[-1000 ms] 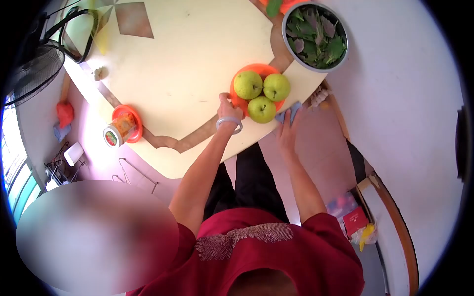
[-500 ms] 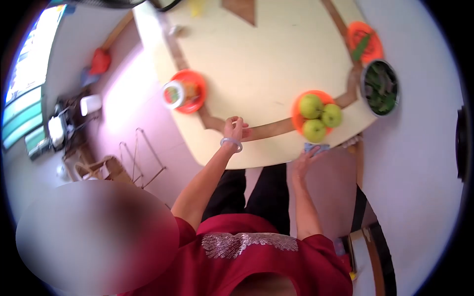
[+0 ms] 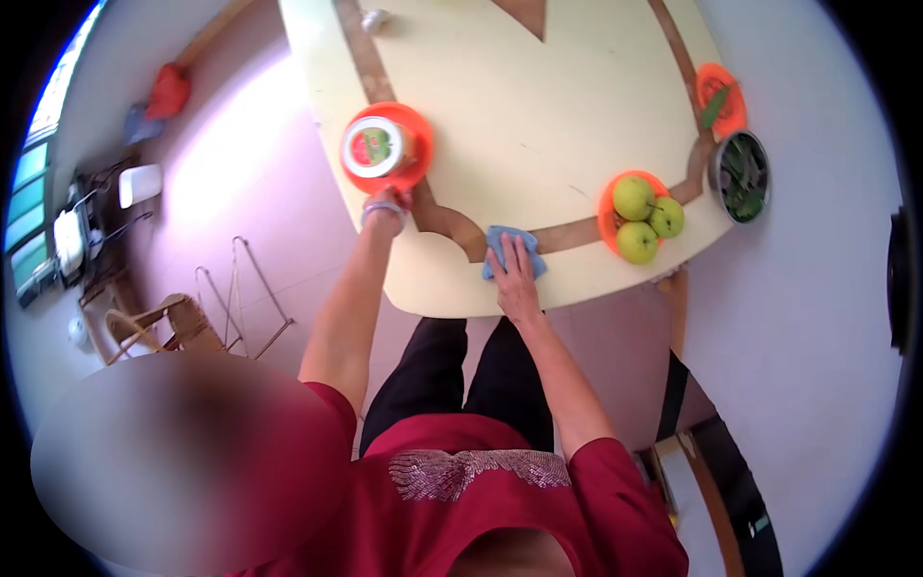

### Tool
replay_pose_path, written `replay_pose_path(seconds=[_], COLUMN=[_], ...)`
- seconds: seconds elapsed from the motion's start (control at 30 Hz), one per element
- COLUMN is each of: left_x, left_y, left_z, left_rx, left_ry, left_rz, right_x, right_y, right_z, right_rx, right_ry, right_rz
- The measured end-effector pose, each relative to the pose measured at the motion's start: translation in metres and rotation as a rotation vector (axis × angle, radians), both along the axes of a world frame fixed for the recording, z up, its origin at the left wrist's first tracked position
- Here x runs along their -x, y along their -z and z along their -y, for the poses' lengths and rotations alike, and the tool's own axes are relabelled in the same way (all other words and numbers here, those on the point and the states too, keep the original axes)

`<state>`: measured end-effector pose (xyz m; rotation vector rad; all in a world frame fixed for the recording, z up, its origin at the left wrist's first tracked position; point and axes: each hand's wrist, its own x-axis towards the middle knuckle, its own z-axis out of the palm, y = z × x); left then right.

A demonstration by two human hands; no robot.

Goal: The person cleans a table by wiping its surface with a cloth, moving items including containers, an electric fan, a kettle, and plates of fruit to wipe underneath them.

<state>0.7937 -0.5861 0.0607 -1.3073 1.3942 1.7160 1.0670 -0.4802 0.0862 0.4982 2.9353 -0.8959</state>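
My left hand (image 3: 387,204) is at the near rim of an orange plate (image 3: 417,125), its fingers closed on the edge and partly hidden. On that plate stands a jar (image 3: 375,146) with a white-rimmed lid bearing a red and green label. My right hand (image 3: 516,285) presses a folded blue cloth (image 3: 512,240) onto the tabletop, fingers stretched over it, near the front edge. To its right, an orange plate (image 3: 608,223) holds three green apples (image 3: 636,242).
The cream table (image 3: 538,125) has brown inlaid bands. At its right side are a metal bowl (image 3: 767,183) of dark leaves and an orange plate (image 3: 733,106) with a green leaf. A small whitish object (image 3: 375,19) lies at the far left. A metal frame (image 3: 236,298) stands on the floor.
My right hand has moved left from the table edge below the apples, bringing the cloth onto the tabletop. My left hand has gone left to the plate with the jar. The view has shifted slightly.
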Motion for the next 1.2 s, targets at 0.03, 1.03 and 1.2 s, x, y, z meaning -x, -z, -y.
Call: replay_pose_path(seconds=[0.03,1.03,1.2], left_x=[0.003,-0.183,-0.175], left_y=[0.007,0.006,-0.021], left_z=[0.002,0.033,0.007], left_rx=[-0.016,0.174,0.437], left_ry=[0.013,0.087,0.320], left_rz=[-0.017,0.057,-0.149], right_x=[-0.005,0.071,0.067], right_y=[-0.002,0.054,0.081], right_z=[-0.005,-0.498,-0.517], right_rx=[0.021,1.157,1.089], right_ry=[-0.009,1.822,1.892], right_rz=[-0.016,-0.617,-0.454])
